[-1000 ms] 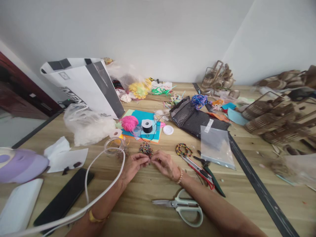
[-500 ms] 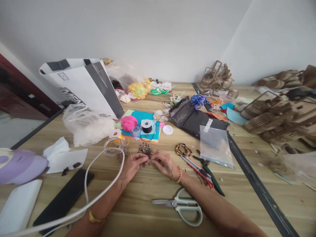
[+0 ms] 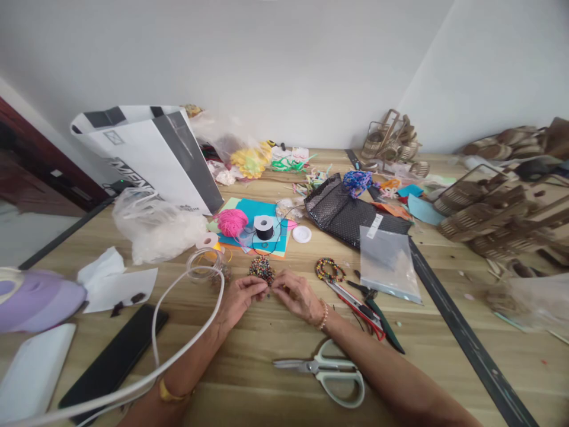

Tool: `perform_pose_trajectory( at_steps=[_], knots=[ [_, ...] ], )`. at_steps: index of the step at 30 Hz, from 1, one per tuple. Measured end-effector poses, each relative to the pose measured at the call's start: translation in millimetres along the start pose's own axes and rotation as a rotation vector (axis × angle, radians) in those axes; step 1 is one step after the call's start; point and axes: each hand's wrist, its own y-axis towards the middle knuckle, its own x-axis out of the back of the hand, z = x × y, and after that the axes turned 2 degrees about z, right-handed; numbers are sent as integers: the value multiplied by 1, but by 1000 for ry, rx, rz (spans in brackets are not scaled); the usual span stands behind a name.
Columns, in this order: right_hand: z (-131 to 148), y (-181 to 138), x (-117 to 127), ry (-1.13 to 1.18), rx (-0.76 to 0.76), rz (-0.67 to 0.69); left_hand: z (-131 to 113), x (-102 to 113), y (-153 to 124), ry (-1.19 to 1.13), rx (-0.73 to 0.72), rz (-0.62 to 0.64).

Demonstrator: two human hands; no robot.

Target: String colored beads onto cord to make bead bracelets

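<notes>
My left hand (image 3: 240, 298) and my right hand (image 3: 297, 297) meet at the middle of the wooden table (image 3: 267, 391), fingertips pinched together just in front of a pile of multicoloured beads (image 3: 262, 269). What each pinch holds is too small to make out. A black thread spool (image 3: 264, 227) and a pink yarn ball (image 3: 232, 222) rest on coloured paper sheets (image 3: 249, 209) behind the beads. A finished beaded bracelet (image 3: 329, 270) lies to the right of my right hand.
White-handled scissors (image 3: 326, 371) lie near my right forearm; red-handled pliers (image 3: 360, 308) sit right of them. A white cable (image 3: 186, 338) arcs over my left arm. A black phone (image 3: 113, 360), a clear zip bag (image 3: 389, 264), a black mesh pouch (image 3: 347, 213) and a white shopping bag (image 3: 151, 157) surround the work area.
</notes>
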Motion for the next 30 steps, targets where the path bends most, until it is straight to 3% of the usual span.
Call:
perform_pose_trajectory(
  at_steps=[30],
  knots=[
    [-1, 0, -1, 6, 0, -1, -1, -2, -2, 34, -4, 31]
  ],
)
